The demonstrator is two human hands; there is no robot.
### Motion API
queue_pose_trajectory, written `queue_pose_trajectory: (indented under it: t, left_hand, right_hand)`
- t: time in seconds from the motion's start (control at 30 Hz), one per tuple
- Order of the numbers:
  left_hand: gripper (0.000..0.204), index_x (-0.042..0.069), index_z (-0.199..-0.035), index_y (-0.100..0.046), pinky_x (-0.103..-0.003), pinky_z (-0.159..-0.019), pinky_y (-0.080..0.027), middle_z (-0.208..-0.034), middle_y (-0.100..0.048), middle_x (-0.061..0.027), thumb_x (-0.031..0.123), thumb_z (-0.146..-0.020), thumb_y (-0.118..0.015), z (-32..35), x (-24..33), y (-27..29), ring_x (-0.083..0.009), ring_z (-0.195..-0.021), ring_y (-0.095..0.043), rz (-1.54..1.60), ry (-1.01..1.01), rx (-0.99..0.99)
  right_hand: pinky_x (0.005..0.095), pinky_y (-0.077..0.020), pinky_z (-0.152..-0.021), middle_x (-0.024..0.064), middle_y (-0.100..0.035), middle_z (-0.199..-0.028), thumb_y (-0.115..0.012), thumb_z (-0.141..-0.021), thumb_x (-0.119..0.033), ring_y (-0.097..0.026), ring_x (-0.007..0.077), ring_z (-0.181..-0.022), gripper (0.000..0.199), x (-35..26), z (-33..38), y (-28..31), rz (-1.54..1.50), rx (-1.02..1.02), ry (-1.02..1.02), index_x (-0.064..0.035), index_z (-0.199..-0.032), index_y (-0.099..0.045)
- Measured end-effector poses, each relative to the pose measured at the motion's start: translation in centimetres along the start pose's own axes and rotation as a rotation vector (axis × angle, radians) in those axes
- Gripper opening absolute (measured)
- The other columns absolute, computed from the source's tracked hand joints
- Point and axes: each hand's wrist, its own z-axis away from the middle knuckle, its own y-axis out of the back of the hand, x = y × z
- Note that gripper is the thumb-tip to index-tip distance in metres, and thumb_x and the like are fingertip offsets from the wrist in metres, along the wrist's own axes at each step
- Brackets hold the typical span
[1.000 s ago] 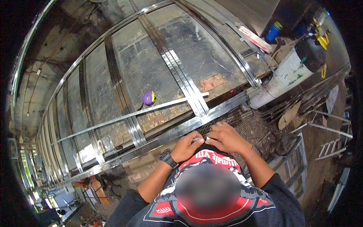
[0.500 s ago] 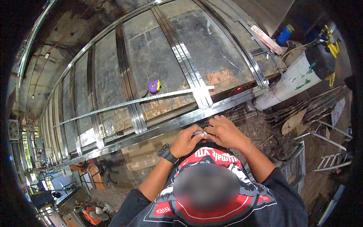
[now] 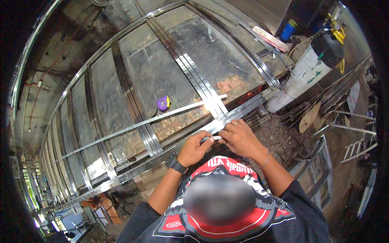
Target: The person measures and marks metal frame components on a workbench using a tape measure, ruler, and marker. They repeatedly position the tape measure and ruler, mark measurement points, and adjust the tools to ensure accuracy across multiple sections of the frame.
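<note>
Left hand (image 3: 196, 146) and right hand (image 3: 241, 138) met at frame centre, both pinched on small pale strip (image 3: 214, 138) against metal rail (image 3: 227, 120). Strip judged light, thin, bendy, slippery; best gripped by ends. Purple tape measure (image 3: 163, 103) lay upper left.

head-worn fisheye, looking down, close

Support: metal frame (image 3: 133, 133) of long steel rails over grey panels.
On it: purple tape measure (image 3: 163, 103); loose thin metal strip (image 3: 142, 123) laid across.
</note>
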Motion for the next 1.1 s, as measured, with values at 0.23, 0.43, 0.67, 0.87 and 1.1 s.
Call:
queue_pose_trajectory:
  t: [0.23, 0.43, 0.67, 0.87, 1.1]
  left_hand:
    - [0.026, 0.0, -0.114, -0.072, -0.031, -0.074, -0.056, -0.097, -0.073, -0.0077, 0.024, -0.107, -0.071, 1.2, -1.5, 3.6, -0.0116, -0.086, -0.069, 0.11, 0.026, -0.117]
    - [0.022, 0.0, -0.116, -0.069, -0.029, -0.075, -0.056, -0.101, -0.07, -0.0033, 0.019, -0.106, -0.073, 2.1, -3.6, 4.8, -0.0114, -0.087, -0.067, 0.13, -0.186, 0.039]
    - [0.016, 0.006, -0.116, -0.069, -0.025, -0.07, -0.052, -0.099, -0.067, 0.0021, 0.012, -0.103, -0.076, 2.8, -5.3, 7.6, -0.0055, -0.084, -0.063, 0.322, 0.01, -0.021]
    - [0.02, 0.004, -0.117, -0.069, -0.028, -0.084, -0.053, -0.106, -0.068, 0.0012, 0.015, -0.103, -0.077, 2.3, -5.0, 9.2, -0.0088, -0.096, -0.063, 0.307, 0.025, -0.119]
    - [0.02, 0.005, -0.118, -0.067, -0.03, -0.097, -0.05, -0.111, -0.065, -0.0014, 0.018, -0.105, -0.073, 2.7, -5.4, 8.5, -0.0113, -0.107, -0.061, 0.271, -0.029, -0.133]
  right_hand:
    - [0.0452, -0.048, -0.083, 0.0087, -0.062, -0.086, -0.079, -0.087, -0.02, -0.064, 0.0306, -0.09, 0.014, -2.9, -1.4, -3.0, -0.067, 0.004, -0.017, -0.0077, -0.088, -0.073]
    - [0.0452, -0.049, -0.087, 0.0096, -0.067, -0.087, -0.08, -0.091, -0.025, -0.067, 0.0318, -0.091, 0.019, -4.5, -2.9, -4.6, -0.088, -0.093, -0.128, -0.0085, -0.1, -0.078]
    - [0.0459, -0.0494, -0.09, 0.0103, -0.071, -0.09, -0.077, -0.097, -0.029, -0.068, 0.0331, -0.093, 0.023, -5.8, -4.0, -5.5, -0.16, -0.112, -0.197, -0.0098, -0.109, -0.079]
    - [0.047, -0.0505, -0.087, 0.0124, -0.074, -0.091, -0.076, -0.098, -0.03, -0.068, 0.0345, -0.088, 0.025, -6.1, -4.8, -5.5, -0.22, -0.106, -0.196, -0.0096, -0.112, -0.078]
    - [0.0527, -0.0519, -0.079, 0.0184, -0.073, -0.09, -0.07, -0.102, -0.032, -0.07, 0.0418, -0.086, 0.027, -6.5, -5.2, -5.0, -0.321, -0.174, -0.167, -0.0051, -0.103, -0.077]
